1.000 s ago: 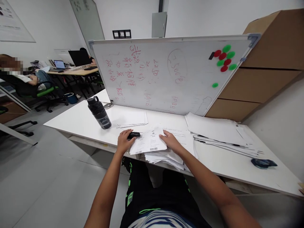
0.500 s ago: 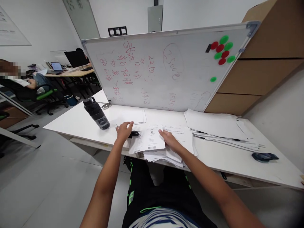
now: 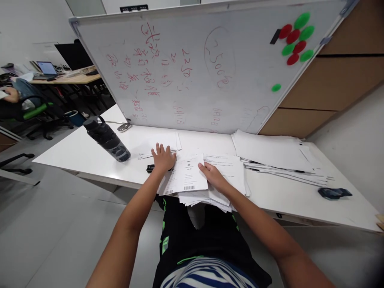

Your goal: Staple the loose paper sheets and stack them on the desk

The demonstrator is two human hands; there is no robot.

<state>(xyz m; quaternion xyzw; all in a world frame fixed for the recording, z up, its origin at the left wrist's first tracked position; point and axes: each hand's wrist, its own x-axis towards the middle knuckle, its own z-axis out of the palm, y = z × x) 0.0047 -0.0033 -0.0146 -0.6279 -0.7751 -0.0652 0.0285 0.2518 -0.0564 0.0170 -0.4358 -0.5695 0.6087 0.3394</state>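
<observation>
My right hand (image 3: pixel 212 176) pinches the right edge of printed sheets (image 3: pixel 192 178) that carry barcodes along their lower edge. These lie partly over a thicker, uneven stack of printed paper (image 3: pixel 231 176) at the desk's front edge. To their left, my left hand (image 3: pixel 163 159) is spread flat with its fingers apart, palm down. Under and beside it shows one end of a black object (image 3: pixel 150 168), mostly covered, whose kind I cannot make out. Just beyond my left fingertips is a thin set of white sheets (image 3: pixel 171 141).
A dark water bottle (image 3: pixel 108 140) stands left on the white desk (image 3: pixel 72 154), near a grey oval object (image 3: pixel 124 127). The whiteboard (image 3: pixel 192 80) rises behind. Rightward lie a large paper pile (image 3: pixel 273 152) and a dark packet (image 3: pixel 334 193). Cardboard boxes (image 3: pixel 339 86) are stacked behind.
My left hand has moved slightly right, from beside the black object to over it, with its fingers spreading. My right hand keeps its hold on the sheets. The view has tipped downward.
</observation>
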